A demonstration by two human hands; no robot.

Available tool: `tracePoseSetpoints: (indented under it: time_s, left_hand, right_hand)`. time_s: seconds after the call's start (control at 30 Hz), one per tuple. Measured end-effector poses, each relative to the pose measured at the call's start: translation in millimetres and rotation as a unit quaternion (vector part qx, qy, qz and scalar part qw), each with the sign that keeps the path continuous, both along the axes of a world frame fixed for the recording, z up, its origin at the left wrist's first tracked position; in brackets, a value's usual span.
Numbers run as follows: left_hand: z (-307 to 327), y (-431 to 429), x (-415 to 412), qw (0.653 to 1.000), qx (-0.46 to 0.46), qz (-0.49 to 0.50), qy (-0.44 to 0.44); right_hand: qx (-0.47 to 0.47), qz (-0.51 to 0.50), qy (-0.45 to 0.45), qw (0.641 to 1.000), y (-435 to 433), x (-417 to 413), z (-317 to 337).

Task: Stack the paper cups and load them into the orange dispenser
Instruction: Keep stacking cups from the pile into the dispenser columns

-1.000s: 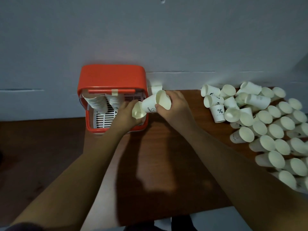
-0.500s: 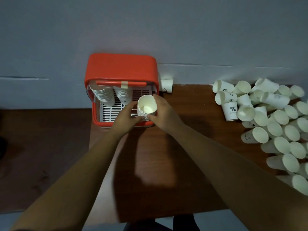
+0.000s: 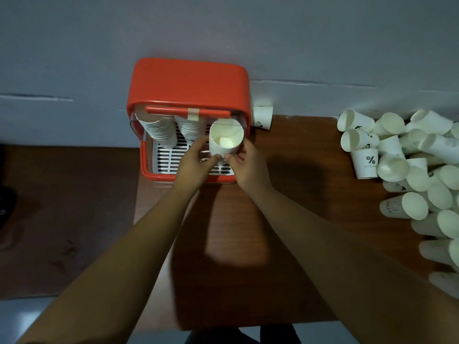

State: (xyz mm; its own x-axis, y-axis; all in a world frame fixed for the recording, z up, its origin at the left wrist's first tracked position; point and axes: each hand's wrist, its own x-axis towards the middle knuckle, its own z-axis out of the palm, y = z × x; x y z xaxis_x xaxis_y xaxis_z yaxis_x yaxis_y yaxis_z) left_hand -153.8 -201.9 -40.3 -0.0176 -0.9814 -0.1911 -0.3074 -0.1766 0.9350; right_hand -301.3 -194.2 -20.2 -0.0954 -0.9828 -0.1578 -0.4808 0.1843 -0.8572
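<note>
At the far edge of the brown table (image 3: 248, 232), against the grey wall, I see the orange dispenser (image 3: 187, 80); it is smooth, shiny plastic with round corners. Two slots are already full; the left stack (image 3: 157, 131) and the middle stack (image 3: 191, 129) hang down over a white tray (image 3: 169, 157) with long slits. I hold a third cup stack (image 3: 224, 142) at the right slot, open end up; my left hand (image 3: 196, 162) and my right hand (image 3: 248, 167) both pinch its lower part with curled fingers. I think this stack is going in now, but I cannot tell if it sits in the slot yet. A lot is left, I think; the loose cups (image 3: 422, 175) lie in a big heap at the right, well apart from the dispenser. They are thin white paper, wide at the top and narrow at the bottom; some have small black marks. A lone cup (image 3: 262, 117) stands upside down just beside the dispenser.
</note>
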Motion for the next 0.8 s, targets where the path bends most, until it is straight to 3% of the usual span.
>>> tracePoseSetpoints:
  time_s: [0.13, 0.33, 0.63, 0.8]
  left_hand:
    - [-4.8, -10.9, -8.9, 0.999, -0.011, 0.048, -0.007]
    - [-6.4, -18.3, -17.8, 0.996, -0.019, 0.09, -0.005]
    - [-9.5, -18.3, -17.8, 0.999, -0.025, 0.021, 0.043]
    - [-2.3, -10.4, -13.5, 0.999, 0.021, 0.039, 0.008]
  right_hand:
    - [-0.014, -0.037, -0.016, 0.999, -9.6, 9.9, -10.8]
    - [0.003, 0.006, -0.001, 1.0, -27.3, 12.6, -20.5]
    - [0.049, 0.068, 0.045, 0.995, -40.0, 6.6, -18.4]
    - [0.068, 0.127, 0.046, 0.988, -25.8, -17.3, -2.5]
